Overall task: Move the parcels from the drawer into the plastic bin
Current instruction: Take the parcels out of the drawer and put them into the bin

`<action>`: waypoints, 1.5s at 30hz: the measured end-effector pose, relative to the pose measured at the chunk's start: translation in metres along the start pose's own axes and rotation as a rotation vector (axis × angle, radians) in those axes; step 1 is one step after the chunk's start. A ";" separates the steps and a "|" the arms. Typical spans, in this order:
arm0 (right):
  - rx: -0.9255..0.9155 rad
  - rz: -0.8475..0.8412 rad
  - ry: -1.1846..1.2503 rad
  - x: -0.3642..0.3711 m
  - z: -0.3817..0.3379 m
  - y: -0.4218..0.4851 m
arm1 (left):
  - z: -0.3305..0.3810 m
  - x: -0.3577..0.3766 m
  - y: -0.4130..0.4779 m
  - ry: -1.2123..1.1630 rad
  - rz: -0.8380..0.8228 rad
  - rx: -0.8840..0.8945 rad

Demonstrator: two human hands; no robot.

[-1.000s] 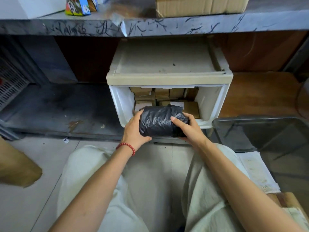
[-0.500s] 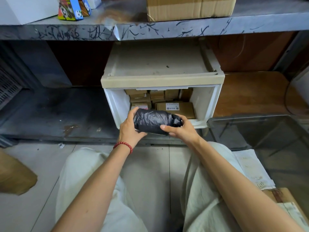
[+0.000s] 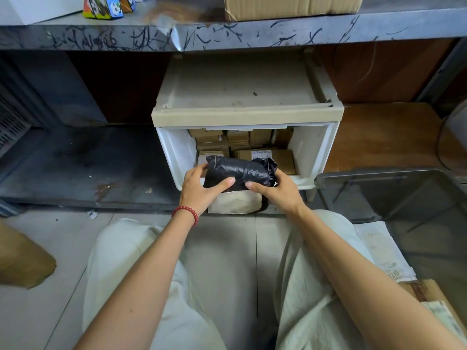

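A black plastic-wrapped parcel (image 3: 240, 171) hangs over the front edge of the open white drawer (image 3: 313, 150). My left hand (image 3: 201, 189) grips its left end, thumb on top. My right hand (image 3: 275, 189) grips its right end. Under the black parcel a pale grey parcel (image 3: 236, 202) shows between my hands; who holds it I cannot tell. Several brown cardboard parcels (image 3: 252, 145) fill the drawer behind. The dark see-through plastic bin (image 3: 394, 195) stands on the floor to the right of the drawer.
A scratched grey shelf edge (image 3: 227, 34) runs above the drawer unit, with a cardboard box (image 3: 290, 6) and a colourful carton (image 3: 106, 6) on it. A brown paper item (image 3: 22, 263) lies at the left on the floor. White printed bags (image 3: 381, 251) lie by my right knee.
The black parcel has shifted from upright and bulky to flatter and lower over the drawer's front. A pale grey parcel now shows beneath it. My thumbs have moved onto its top.
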State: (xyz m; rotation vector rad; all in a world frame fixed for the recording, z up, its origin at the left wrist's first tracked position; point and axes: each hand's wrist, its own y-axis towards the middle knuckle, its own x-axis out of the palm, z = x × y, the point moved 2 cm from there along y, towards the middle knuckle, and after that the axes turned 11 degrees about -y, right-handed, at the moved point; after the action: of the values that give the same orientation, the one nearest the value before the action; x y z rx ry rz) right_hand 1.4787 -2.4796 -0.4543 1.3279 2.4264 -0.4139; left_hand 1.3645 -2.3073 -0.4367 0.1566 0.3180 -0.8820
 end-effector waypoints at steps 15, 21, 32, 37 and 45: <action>0.047 0.047 0.121 0.008 -0.001 -0.002 | 0.001 0.011 -0.003 -0.118 -0.018 -0.098; -0.005 0.198 0.054 -0.010 -0.015 -0.003 | 0.026 0.028 0.007 -0.011 0.065 0.018; 0.081 0.506 0.163 -0.139 0.020 -0.041 | 0.113 0.147 0.006 0.044 -0.191 0.222; 0.145 0.618 0.260 -0.191 0.071 -0.072 | 0.135 0.224 -0.011 0.118 -0.354 0.297; 0.287 0.787 0.259 -0.237 0.154 -0.114 | 0.129 0.331 -0.039 0.237 -0.580 0.333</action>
State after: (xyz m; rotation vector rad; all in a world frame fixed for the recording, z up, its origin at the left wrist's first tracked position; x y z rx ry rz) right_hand 1.5255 -2.7798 -0.4808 2.4264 1.8309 -0.3887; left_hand 1.5567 -2.6080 -0.4268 0.4964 0.4456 -1.4950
